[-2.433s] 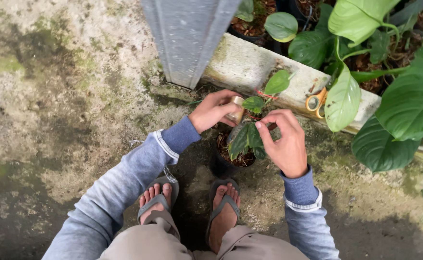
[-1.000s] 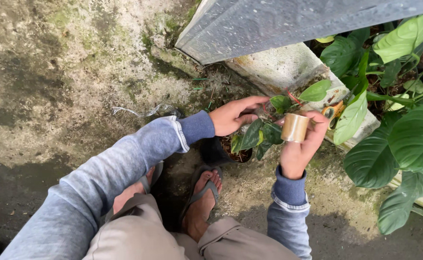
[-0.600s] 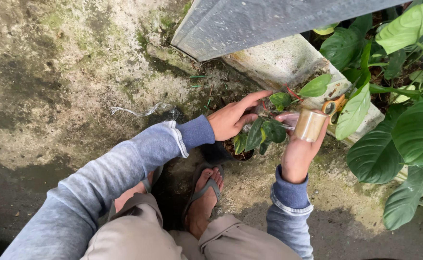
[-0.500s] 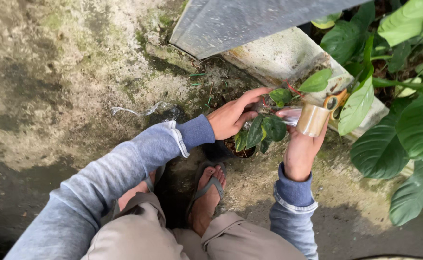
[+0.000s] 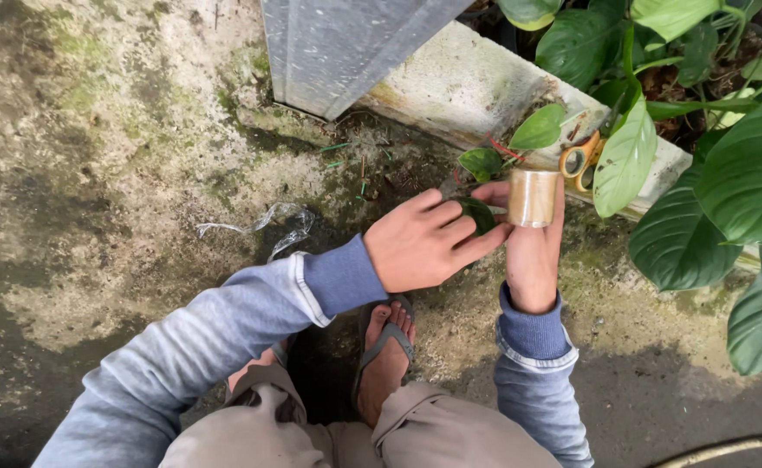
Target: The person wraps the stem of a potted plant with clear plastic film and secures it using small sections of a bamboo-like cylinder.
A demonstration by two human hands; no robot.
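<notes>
Head view: person squats on mossy concrete floor point(image 5: 95, 173), both hands working at a small plant point(image 5: 520, 143) just in front of the feet.

Status, as I read it: mid-job. Right hand point(image 5: 533, 251) holds a roll of brownish tape point(image 5: 534, 198), fingers wrapped around it, thumb side toward the plant. Left hand point(image 5: 424, 243) reaches across, fingers close together and extended, tips touching the near edge of the roll, likely picking at the tape end. Cannot tell whether a strip is already pulled. No tape visible on the plant yet, so wrapping looks still to do. Whatever the plant grows from is hidden behind the hands.

Around:
- Orange-handled scissors point(image 5: 582, 162) lie on the concrete curb point(image 5: 459, 87), just right of the roll, partly under a leaf. Not in hand.
- Big-leaf plants point(image 5: 728, 182) crowd the right side, overhang the curb.
- Grey metal post point(image 5: 338, 43) stands far centre, against the curb.
- Scrap of clear plastic film point(image 5: 281, 225) on the floor, left of the left sleeve.
- Sandalled foot point(image 5: 385, 355) near, below the hands.

In the way: overhanging leaves near the scissors; left hand covers the small plant's lower leaves.
</notes>
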